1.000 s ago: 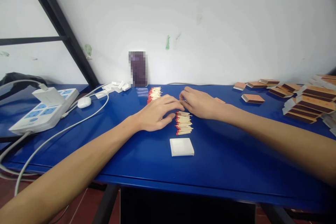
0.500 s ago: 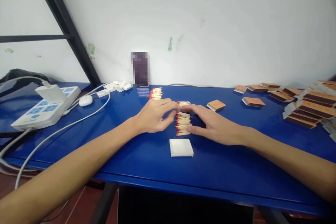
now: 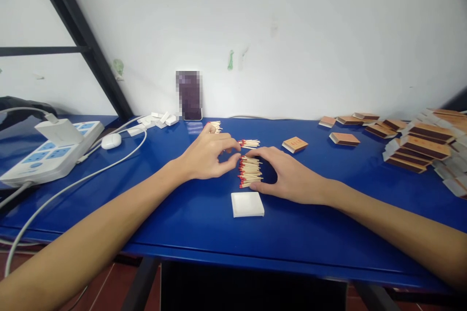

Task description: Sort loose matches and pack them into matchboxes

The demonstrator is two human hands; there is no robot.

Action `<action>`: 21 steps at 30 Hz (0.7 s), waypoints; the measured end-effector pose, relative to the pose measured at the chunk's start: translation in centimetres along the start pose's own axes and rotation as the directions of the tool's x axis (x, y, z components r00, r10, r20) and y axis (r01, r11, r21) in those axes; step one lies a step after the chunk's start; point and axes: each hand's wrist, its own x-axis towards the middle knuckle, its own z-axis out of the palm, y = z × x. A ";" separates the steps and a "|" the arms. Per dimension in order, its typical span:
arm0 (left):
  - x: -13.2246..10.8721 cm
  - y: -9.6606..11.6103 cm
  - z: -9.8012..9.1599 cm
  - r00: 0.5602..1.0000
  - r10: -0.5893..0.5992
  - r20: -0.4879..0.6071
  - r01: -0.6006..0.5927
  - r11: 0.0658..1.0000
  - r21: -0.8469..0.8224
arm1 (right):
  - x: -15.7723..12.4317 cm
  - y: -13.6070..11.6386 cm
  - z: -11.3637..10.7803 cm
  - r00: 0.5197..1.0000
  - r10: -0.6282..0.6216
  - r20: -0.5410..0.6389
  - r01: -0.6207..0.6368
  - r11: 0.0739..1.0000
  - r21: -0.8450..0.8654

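A row of red-headed matches [image 3: 250, 171] lies on the blue table, heads to the left. My right hand [image 3: 292, 175] spans this row from the right, index finger at its far end and thumb at its near end. My left hand [image 3: 206, 155] hovers at the heads' side, its thumb and index finger slightly apart with nothing seen between them. Just beyond the row is a smaller group of matches [image 3: 251, 144]. More matches [image 3: 216, 126] lie behind my left hand, partly hidden by it. A white matchbox tray [image 3: 247, 204] sits in front of the row.
An orange matchbox sleeve [image 3: 295, 144] lies right of the matches. Several sleeves are stacked in a pile [image 3: 425, 143] at the far right. A phone [image 3: 189, 97] leans on the wall near white trays [image 3: 156, 119]. On the left are a power strip [image 3: 54, 150] and an earbud case [image 3: 111, 141].
My left hand has drawn slightly away from the matches, with its thumb and index finger parting. My right hand now closes around the ends of the row. The camera view has shifted slightly.
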 end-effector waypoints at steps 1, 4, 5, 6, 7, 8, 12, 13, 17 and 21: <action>-0.1 0.0 0.0 0.999 0.007 -0.039 -0.008 1.000 -0.022 | 0.0 0.0 0.1 1.000 -0.004 -0.010 0.004 1.000 -0.002; -0.2 0.2 0.0 0.995 0.070 -0.069 -0.077 0.991 -0.108 | 0.1 -0.1 0.2 0.999 -0.023 -0.035 0.023 1.000 -0.002; -0.3 0.3 0.0 0.994 0.090 -0.053 -0.096 0.988 -0.123 | 0.2 -0.1 0.3 0.999 -0.028 -0.041 0.028 1.000 -0.001; -0.2 0.3 0.0 0.994 0.107 -0.027 -0.110 0.986 -0.128 | 0.2 -0.1 0.3 0.998 -0.032 -0.046 0.032 1.000 -0.001; -0.2 0.4 0.0 0.993 0.121 0.005 -0.120 0.985 -0.124 | 0.2 -0.1 0.3 0.998 -0.033 -0.050 0.033 0.999 -0.001; -0.1 0.5 -0.1 0.991 0.132 0.039 -0.127 0.986 -0.113 | 0.2 -0.1 0.3 0.998 -0.034 -0.055 0.034 0.999 -0.002; 0.2 0.5 -0.3 0.987 0.105 0.120 -0.103 0.994 -0.027 | 0.2 -0.3 0.3 0.997 -0.051 -0.062 0.052 0.999 0.002; 0.2 0.4 -0.4 0.988 0.080 0.130 -0.079 0.997 -0.014 | 0.2 -0.4 0.3 0.996 -0.059 -0.069 0.059 0.998 0.001; 0.0 0.8 -1.2 0.965 -0.037 0.259 0.059 0.995 -0.079 | 0.3 -0.5 0.4 0.993 -0.079 -0.090 0.078 0.997 -0.010; -0.2 2.0 -1.9 0.911 -0.064 0.407 0.173 0.956 -0.235 | 0.4 -0.5 0.5 0.990 -0.104 -0.098 0.104 0.995 -0.007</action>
